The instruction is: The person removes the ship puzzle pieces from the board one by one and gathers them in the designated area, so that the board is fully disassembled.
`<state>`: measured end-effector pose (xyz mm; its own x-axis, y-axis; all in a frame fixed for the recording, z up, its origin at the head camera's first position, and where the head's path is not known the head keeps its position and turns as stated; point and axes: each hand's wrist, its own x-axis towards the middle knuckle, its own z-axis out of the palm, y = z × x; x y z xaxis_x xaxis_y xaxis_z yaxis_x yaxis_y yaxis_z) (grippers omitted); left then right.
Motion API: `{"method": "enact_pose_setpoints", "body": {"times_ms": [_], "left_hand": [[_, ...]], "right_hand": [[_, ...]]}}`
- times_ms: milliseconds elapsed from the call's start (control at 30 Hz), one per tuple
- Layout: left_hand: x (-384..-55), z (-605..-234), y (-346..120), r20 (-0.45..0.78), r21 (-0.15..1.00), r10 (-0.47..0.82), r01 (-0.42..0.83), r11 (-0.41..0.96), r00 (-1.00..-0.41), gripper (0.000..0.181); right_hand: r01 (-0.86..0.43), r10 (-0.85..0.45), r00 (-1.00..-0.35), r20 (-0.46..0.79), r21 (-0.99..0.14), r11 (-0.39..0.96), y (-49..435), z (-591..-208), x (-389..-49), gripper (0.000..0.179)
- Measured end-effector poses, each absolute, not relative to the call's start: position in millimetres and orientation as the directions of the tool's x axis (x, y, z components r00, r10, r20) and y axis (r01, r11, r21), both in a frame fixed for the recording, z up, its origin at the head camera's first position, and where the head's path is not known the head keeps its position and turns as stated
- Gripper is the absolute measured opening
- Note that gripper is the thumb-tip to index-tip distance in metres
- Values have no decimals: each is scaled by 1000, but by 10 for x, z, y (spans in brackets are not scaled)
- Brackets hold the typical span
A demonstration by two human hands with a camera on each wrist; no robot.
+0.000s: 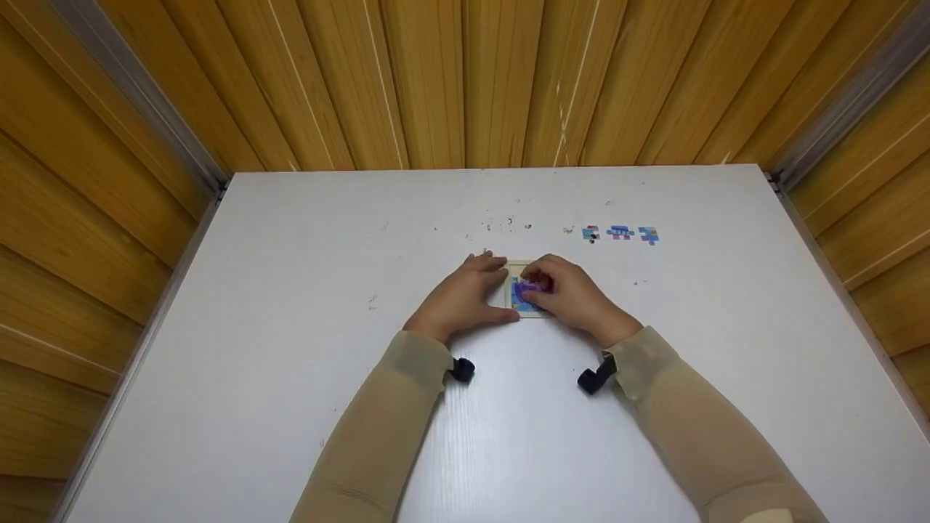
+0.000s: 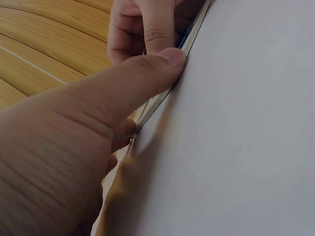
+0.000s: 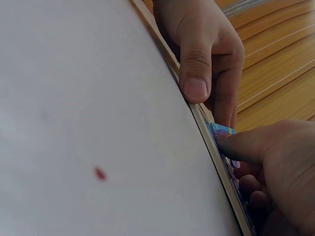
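Note:
A small jigsaw tray [image 1: 517, 266] with a pale wooden rim lies flat on the white table. My left hand [image 1: 465, 292] holds it by the left side, with the thumb on the near edge and the fingers at the far left corner. Over the right part of the tray, my right hand [image 1: 577, 296] pinches a puzzle piece [image 3: 224, 129] between thumb and fingers. That piece is blue and purple, and one edge tilts up from the tray in the right wrist view. Blue and purple picture parts show inside the rim; the right hand hides the rest.
Three loose puzzle pieces, a left one [image 1: 590, 234], a middle one [image 1: 620, 232] and a right one [image 1: 649, 234], lie in a row beyond the tray to the right. Worn marks dot the white table [image 1: 290, 290]. Wood-patterned walls [image 1: 465, 87] stand behind and at both sides.

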<state>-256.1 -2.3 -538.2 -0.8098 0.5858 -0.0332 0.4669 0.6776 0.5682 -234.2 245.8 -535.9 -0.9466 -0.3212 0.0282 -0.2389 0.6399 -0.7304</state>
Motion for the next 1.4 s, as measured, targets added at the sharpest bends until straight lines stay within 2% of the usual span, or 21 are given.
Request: {"method": "enact_pose_setpoints", "body": {"times_ms": [567, 1400], "left_hand": [[-2552, -5367, -19, -55, 575, 570, 441, 689, -820, 91], [-2555, -5382, -18, -59, 581, 564, 431, 691, -824, 91]], "right_hand": [[-209, -305, -952, 11, -754, 623, 2460, -5360, -2335, 30], [-233, -312, -949, 37, -750, 619, 2471, -5391, -2346, 33]]}}
